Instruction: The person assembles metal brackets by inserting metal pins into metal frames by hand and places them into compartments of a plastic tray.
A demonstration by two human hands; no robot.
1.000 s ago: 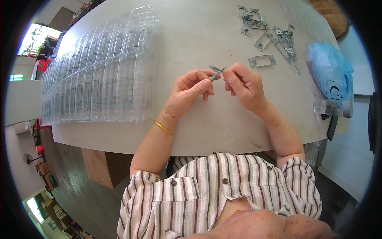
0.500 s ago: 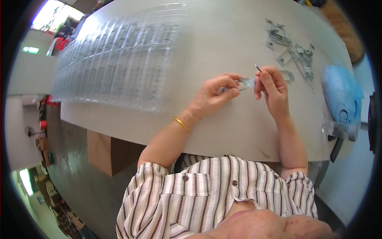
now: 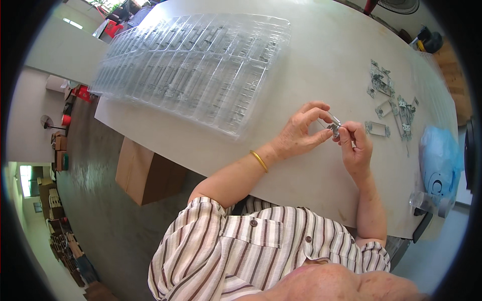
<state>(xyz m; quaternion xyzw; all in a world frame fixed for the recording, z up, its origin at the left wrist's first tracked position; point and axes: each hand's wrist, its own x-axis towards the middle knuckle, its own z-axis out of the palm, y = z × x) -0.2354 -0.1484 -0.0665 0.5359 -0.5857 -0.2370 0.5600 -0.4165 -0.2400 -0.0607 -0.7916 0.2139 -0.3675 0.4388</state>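
A small silvery metal frame [image 3: 334, 129] sits between my two hands over the table. My left hand [image 3: 304, 131], a gold-coloured bangle [image 3: 259, 161] at its wrist, grips the frame between thumb and fingers. My right hand [image 3: 357, 150] is closed, its thumb and forefinger pinched at the frame's right end. Whether those fingertips also hold a small piece is hidden. Just to the right lies a similar loose frame [image 3: 377, 129]. Beyond it are several more metal pieces [image 3: 405, 118], heaped together, and another group [image 3: 381, 83] farther back.
Clear plastic compartment trays [image 3: 236, 98], stacked and holding metal parts, cover the table's left side. A blue plastic bag [image 3: 436, 155] and a clear bottle [image 3: 427, 202] stand at the right edge. A cardboard box [image 3: 145, 170] is below the table's left front edge.
My right hand has lowered its fingertips onto the frame's end; the thin dark rod it held upright no longer shows. My head has turned, so the whole scene sits lower and farther right.
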